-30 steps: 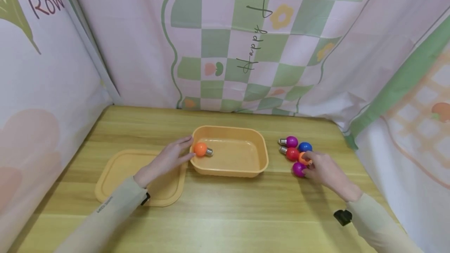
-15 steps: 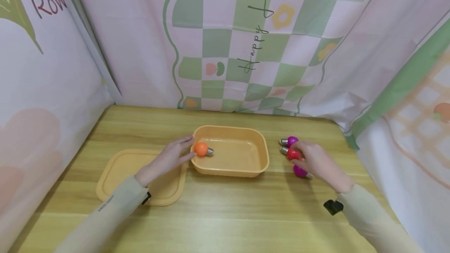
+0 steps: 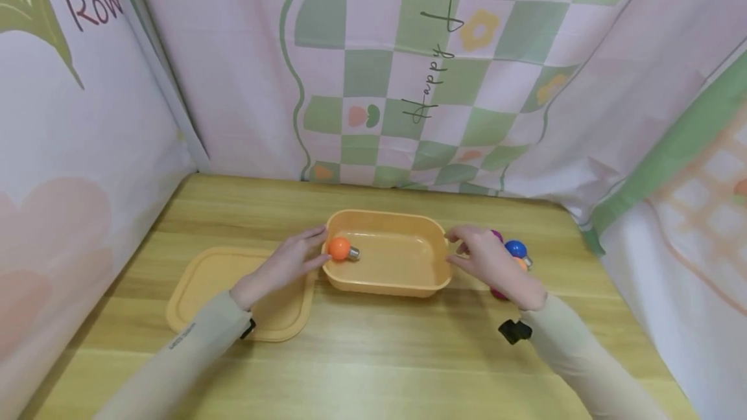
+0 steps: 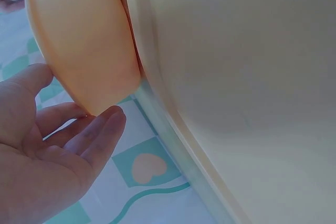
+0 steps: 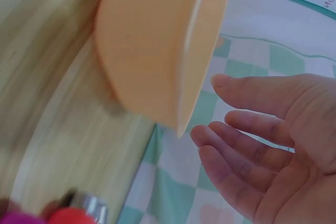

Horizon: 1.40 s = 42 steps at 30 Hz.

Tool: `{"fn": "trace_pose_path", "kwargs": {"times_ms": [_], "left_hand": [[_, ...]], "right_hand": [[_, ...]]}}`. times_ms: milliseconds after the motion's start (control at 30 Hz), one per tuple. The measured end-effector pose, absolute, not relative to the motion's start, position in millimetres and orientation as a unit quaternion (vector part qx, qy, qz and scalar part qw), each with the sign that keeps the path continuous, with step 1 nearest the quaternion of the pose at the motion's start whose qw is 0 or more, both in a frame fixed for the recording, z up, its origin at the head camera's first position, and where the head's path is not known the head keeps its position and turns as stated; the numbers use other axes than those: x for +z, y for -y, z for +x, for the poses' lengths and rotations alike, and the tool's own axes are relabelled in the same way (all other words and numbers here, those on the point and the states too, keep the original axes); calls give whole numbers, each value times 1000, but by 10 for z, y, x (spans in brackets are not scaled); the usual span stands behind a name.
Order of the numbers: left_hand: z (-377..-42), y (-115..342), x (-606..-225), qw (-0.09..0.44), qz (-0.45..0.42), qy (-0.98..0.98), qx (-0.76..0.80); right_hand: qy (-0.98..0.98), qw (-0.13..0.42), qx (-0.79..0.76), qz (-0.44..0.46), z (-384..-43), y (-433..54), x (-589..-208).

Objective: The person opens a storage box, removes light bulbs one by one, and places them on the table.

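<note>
A yellow-orange plastic box (image 3: 388,284) stands on the table, with an orange light bulb (image 3: 339,249) lying inside at its left end. My left hand (image 3: 284,264) rests its thumb and fingers against the box's left end; the left wrist view shows them spread along that end wall. Close to the right rim is my right hand (image 3: 481,258), which holds nothing. A small gap between its fingertips and the box shows in the right wrist view. Behind it on the table lie several more bulbs, partly hidden: a blue bulb (image 3: 516,249), an orange one, a red bulb (image 5: 72,216) and purple ones.
A matching flat lid (image 3: 280,329) lies on the table left of the box, partly under the left forearm. The wooden table (image 3: 373,355) is bordered by printed curtains (image 3: 367,70) at the back and both sides.
My right hand has moved left from the bulbs to the box's right end, with nothing in it. The left hand stays at the box's left end. The head view has shifted slightly.
</note>
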State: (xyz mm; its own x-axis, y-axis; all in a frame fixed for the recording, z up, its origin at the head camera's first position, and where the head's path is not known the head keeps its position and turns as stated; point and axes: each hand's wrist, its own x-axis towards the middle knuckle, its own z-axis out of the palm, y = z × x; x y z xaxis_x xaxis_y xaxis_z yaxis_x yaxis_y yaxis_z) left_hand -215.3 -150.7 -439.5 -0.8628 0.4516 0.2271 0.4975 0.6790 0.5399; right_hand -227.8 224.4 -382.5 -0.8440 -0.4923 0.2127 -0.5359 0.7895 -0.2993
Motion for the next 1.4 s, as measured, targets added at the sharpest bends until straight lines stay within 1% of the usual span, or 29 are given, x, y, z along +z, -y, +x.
{"fn": "trace_pose_path", "kwargs": {"times_ms": [133,533,767,1000,1267,1400], "left_hand": [[-2152,1499,-4391,38,-260,915,-307],[-2150,1509,-4389,40,-263,915,-304],[-2147,1515,-4388,41,-263,918,-292],[-2146,1503,-4381,52,-271,923,-266],[-2164,1512,-4375,60,-288,929,-224],[-2162,1516,-4368,74,-298,929,-206]], "right_hand": [[938,63,195,280,-2325,-2114,-3823],[925,41,223,304,-2484,-1639,-3793],[922,-18,234,307,-2582,-1376,-3810],[908,-33,239,344,-2701,-1190,-3849],[902,-88,234,353,-2855,-991,-3904],[895,-114,237,360,-2907,-894,-3926]]}}
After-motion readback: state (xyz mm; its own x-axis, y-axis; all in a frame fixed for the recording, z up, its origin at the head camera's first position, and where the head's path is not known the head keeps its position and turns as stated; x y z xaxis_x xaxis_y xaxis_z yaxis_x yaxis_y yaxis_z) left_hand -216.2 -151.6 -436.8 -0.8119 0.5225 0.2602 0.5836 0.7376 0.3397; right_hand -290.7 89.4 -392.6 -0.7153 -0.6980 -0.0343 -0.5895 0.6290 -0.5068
